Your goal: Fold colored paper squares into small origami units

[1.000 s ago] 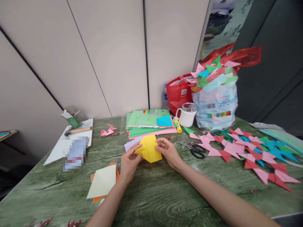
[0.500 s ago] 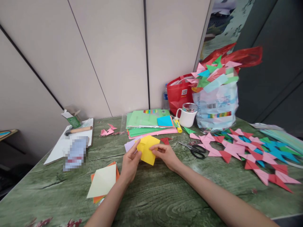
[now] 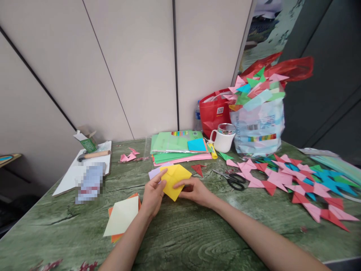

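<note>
the yellow paper [image 3: 172, 178] has turned slightly, with both hands [image 3: 153, 195] pinching it near its edges.

Yellow sheet [image 3: 177, 178] was matt paper, creased, in front of the white mug. White mug [image 3: 221, 141] looked glossy, hard and smooth. Right of it, printed bag [image 3: 258, 126] was thin, wrinkled, shiny plastic. Behind it, red bag [image 3: 212, 119] had a smooth, slight sheen; cloth or plastic unclear. Left of it, green packet [image 3: 170, 143] had glossy clear film over paper. In front, scissors [image 3: 230, 177] showed metal blades, black plastic-looking handles. Far left, hammer [image 3: 99, 154] had a smooth wooden handle. Table [image 3: 203, 233] under it looked wood-grained, low sheen.
</note>
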{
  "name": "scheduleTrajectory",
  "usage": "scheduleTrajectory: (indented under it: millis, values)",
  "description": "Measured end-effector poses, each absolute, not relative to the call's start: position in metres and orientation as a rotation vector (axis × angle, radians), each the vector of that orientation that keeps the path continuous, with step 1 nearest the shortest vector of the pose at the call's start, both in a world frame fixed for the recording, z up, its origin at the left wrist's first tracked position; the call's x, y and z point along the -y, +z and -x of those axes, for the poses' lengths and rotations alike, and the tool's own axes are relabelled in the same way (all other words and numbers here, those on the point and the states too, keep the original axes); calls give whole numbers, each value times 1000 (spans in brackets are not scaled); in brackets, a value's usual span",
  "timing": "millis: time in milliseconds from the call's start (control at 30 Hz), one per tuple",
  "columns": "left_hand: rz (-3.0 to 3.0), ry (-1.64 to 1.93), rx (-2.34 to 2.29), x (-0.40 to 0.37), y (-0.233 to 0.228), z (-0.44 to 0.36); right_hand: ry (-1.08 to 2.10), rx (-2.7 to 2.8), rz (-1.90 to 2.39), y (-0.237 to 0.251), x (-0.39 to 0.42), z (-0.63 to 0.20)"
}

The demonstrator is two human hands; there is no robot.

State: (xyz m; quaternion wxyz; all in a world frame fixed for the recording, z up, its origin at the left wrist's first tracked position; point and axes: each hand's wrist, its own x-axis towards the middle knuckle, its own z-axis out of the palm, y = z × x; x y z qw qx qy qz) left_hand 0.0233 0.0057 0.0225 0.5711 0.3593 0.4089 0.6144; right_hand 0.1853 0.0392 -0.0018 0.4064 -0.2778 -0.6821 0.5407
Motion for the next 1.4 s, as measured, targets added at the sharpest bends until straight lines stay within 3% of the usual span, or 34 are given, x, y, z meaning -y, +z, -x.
scheduleTrajectory:
  millis: [1400]
  values:
    - [-915,1394,-1028,3,19,-39,1429,1198,831,1,-37,-175]
